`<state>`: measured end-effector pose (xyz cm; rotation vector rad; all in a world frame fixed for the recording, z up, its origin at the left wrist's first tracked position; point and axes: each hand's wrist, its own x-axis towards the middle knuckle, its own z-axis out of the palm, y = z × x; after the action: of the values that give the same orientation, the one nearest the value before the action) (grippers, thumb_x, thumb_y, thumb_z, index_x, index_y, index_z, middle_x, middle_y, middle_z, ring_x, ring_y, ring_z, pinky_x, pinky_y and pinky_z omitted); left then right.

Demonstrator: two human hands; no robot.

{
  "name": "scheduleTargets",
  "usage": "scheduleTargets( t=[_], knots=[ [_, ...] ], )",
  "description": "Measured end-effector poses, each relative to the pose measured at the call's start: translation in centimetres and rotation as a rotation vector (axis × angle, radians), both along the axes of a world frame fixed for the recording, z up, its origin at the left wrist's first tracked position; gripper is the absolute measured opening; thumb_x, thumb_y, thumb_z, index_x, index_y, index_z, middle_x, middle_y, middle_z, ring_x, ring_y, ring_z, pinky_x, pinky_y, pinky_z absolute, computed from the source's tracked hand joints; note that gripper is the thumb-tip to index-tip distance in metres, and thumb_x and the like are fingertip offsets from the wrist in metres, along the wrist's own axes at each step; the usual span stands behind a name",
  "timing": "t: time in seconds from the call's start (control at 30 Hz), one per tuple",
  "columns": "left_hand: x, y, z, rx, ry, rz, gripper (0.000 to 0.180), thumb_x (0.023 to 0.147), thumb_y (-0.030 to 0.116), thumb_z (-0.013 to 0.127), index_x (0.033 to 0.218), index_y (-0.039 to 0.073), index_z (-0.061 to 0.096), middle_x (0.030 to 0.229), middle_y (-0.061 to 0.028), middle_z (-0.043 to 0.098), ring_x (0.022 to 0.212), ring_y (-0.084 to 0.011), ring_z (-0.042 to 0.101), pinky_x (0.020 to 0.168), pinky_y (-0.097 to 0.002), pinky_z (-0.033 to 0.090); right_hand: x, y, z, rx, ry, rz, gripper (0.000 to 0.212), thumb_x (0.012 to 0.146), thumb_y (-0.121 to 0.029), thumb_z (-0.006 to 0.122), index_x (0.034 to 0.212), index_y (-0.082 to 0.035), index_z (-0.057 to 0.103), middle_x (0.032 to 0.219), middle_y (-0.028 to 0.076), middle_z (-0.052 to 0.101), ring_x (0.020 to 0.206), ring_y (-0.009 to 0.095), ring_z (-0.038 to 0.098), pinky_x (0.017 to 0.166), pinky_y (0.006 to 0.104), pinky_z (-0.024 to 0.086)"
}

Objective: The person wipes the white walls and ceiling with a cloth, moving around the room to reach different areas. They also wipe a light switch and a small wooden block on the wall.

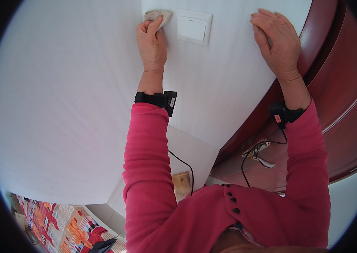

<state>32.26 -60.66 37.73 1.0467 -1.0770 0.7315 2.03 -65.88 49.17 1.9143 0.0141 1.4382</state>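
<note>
My left hand (pixel 151 48) pinches a folded grey-beige cloth (pixel 161 17) between thumb and fingers. The cloth lies against the white wall (pixel 233 84) near its inner corner, just left of a white light switch (pixel 192 27). To the right of the switch, my right hand (pixel 277 42) is raised beside the wall, close to the dark red door frame. It is empty, with fingers stretched out and slightly curved; whether the fingertips touch the wall I cannot tell.
A dark red door (pixel 347 84) with a shiny metal handle (pixel 260 158) stands on the right. Black cables (pixel 189 164) hang from my wristbands. Low behind my left arm is a yellowish square object (pixel 181 183). A colourful patterned cover (pixel 79 227) spreads at the lower left.
</note>
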Motion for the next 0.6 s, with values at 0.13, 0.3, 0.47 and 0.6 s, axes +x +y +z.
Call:
scheduleTargets(
  t=[0.13,0.3,0.47,0.6],
  knots=[
    [-0.6,0.4,-6.1,0.030,0.018,0.041,0.046,0.088,-0.014,0.049,0.122,0.012,0.066,0.113,-0.0095,0.052,0.101,-0.0252,0.050,0.090,-0.0318,0.044,-0.2,0.0,-0.2,-0.003,-0.040,0.012,0.013,0.084,-0.008,0.072,0.096,-0.011,0.068,0.096,0.001,0.073,0.100,0.020,0.070,0.093,0.0371,0.053],
    [-5.4,-0.2,-13.1,0.057,0.392,-0.058,0.055,0.085,-0.017,0.046,0.129,0.011,0.063,0.118,-0.0135,0.049,0.104,-0.0288,0.051,0.091,-0.0341,0.043,-0.3,0.2,-0.3,0.043,-0.023,0.005,0.013,0.085,-0.008,0.070,0.098,-0.011,0.069,0.097,0.001,0.073,0.103,0.021,0.070,0.096,0.0382,0.052],
    [-16.0,-0.5,-15.2,0.048,0.617,-0.449,0.047,0.087,-0.009,0.060,0.128,0.014,0.065,0.121,-0.0120,0.048,0.103,-0.0254,0.047,0.087,-0.0303,0.043,0.0,0.1,-0.2,0.043,0.012,0.006,0.012,0.087,-0.007,0.069,0.099,-0.011,0.070,0.099,0.001,0.073,0.105,0.022,0.069,0.099,0.0404,0.050],
    [-21.7,1.5,-16.1,0.314,-0.090,-0.208,0.046,0.078,0.000,0.062,0.120,0.017,0.067,0.117,-0.0103,0.054,0.099,-0.0303,0.054,0.088,-0.0397,0.045,-0.1,0.1,-0.4,0.050,0.021,-0.019,0.012,0.088,-0.007,0.068,0.099,-0.012,0.069,0.099,0.001,0.073,0.105,0.021,0.069,0.099,0.0404,0.050]
  ],
)
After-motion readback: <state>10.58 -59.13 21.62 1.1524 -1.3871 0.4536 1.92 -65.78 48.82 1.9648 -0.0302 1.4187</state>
